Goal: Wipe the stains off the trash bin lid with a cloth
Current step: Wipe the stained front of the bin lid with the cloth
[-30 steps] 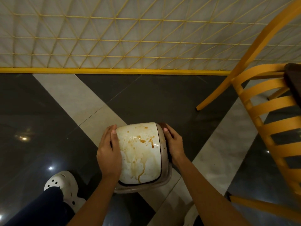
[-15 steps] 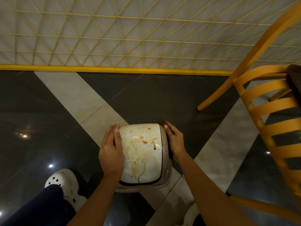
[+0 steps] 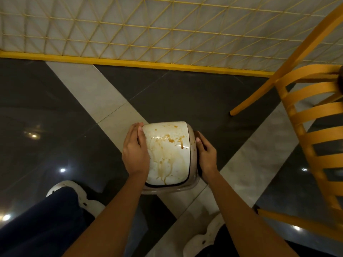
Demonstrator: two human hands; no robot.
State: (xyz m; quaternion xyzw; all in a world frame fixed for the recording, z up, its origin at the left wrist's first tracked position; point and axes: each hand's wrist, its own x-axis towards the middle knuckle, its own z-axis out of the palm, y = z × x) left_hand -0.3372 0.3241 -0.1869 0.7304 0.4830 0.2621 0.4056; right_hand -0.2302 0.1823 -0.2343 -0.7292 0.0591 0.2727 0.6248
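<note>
We view the scene from above through the head camera. The trash bin (image 3: 193, 145), a beige container, stands on the floor (image 3: 185, 101) directly in front of us, between our two forearms. Its lid (image 3: 167, 164) is white, closed on the bin and faces up toward the camera. Orange-brown stains (image 3: 171, 140) cover the lid: separate spots near the far edge and pale runs that trail down to the near edge.

The left grip (image 3: 136, 151) is a bare hand clasped on the left side of the bin. Its thumb lies along the left edge of the lid and its fingers curl down over the side. The right grip (image 3: 207, 154) is a bare hand clasped on the right side of the bin. Its thumb rests by the beige rim and its fingers wrap the wall below. Both grips therefore hold the bin, one on each side.

The floor consists of dark glossy tiles crossed by pale diagonal bands. A wall (image 3: 167, 30) with a yellow lattice pattern runs across the far side, and a yellow baseboard (image 3: 148, 63) joins it to the floor. A yellow slatted chair (image 3: 306, 127) stands to the right, well apart from the bin. A dark blue trouser leg (image 3: 46, 219) and a white perforated shoe (image 3: 89, 203) appear at lower left.
</note>
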